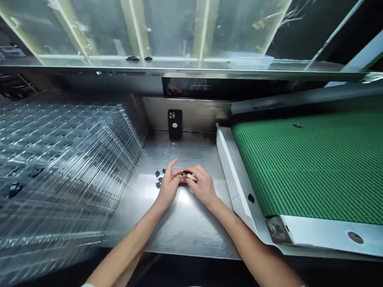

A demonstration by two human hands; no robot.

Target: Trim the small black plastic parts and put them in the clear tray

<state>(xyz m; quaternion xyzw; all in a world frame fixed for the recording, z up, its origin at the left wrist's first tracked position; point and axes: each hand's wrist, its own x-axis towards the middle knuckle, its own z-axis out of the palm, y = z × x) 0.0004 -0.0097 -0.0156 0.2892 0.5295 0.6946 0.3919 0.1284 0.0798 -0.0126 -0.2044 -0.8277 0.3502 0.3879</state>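
Both hands meet over the middle of a steel work surface (191, 223). My left hand (170, 184) pinches a small dark part (183, 174) between thumb and fingers, with its index finger raised. My right hand (202, 184) closes on a small pale tool with a greenish end (192, 177), whose tip meets the dark part; its exact kind I cannot make out. Just left of my left hand lie several small black plastic parts (158, 185), flat on the steel.
Stacked clear plastic trays (119, 131) rise on the left. A black phone (175, 124) leans upright against the back wall. On the right runs a green conveyor belt (311, 167) behind a white metal guard (230, 167), where one black piece (250, 198) lies. A shelf edge (191, 72) crosses above.
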